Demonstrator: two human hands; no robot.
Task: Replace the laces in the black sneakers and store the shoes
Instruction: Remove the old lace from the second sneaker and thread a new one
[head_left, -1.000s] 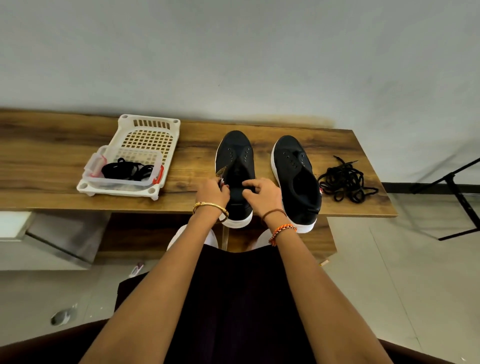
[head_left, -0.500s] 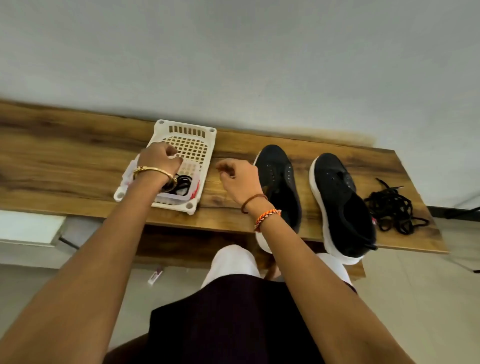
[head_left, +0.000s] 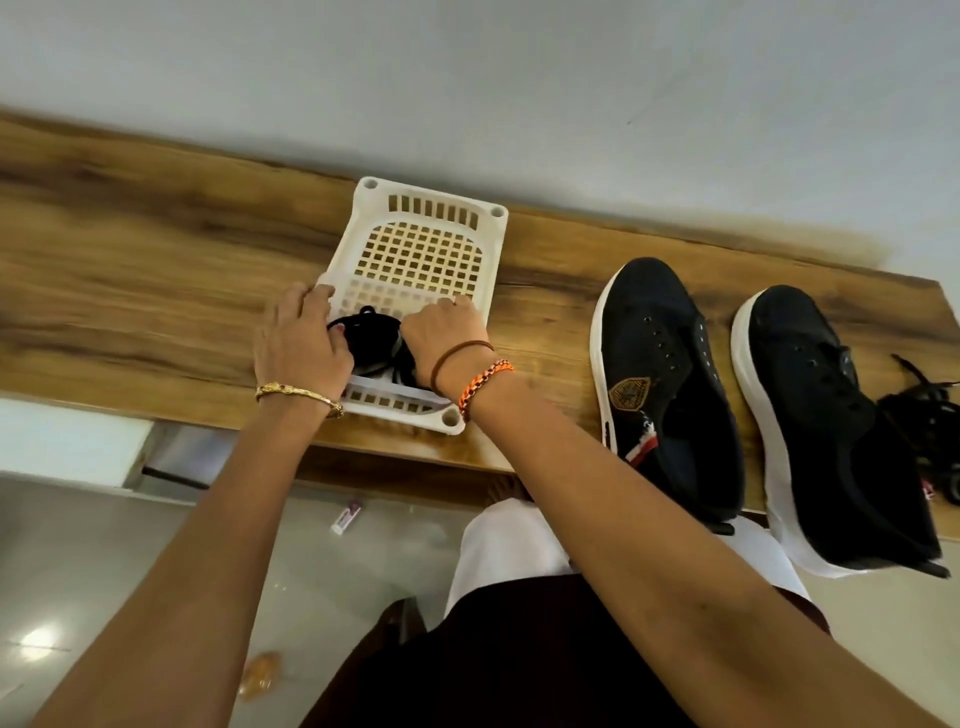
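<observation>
Two lace-less black sneakers with white soles stand on the wooden table, one nearer the middle and the other at the right. A loose pile of black laces lies at the far right edge. Left of the shoes, a white plastic basket holds a small clear box with coiled black laces inside. My left hand grips the box's left end and my right hand grips its right end, fingers curled over the edges.
The table's back edge meets a grey wall. Its near edge runs just below the basket, with my lap beneath it. A small tube and an orange object lie on the tiled floor.
Both hands left the middle sneaker and moved left to the basket. My left hand arrived first, then my right hand closed on the clear box. The view swung left and closer.
</observation>
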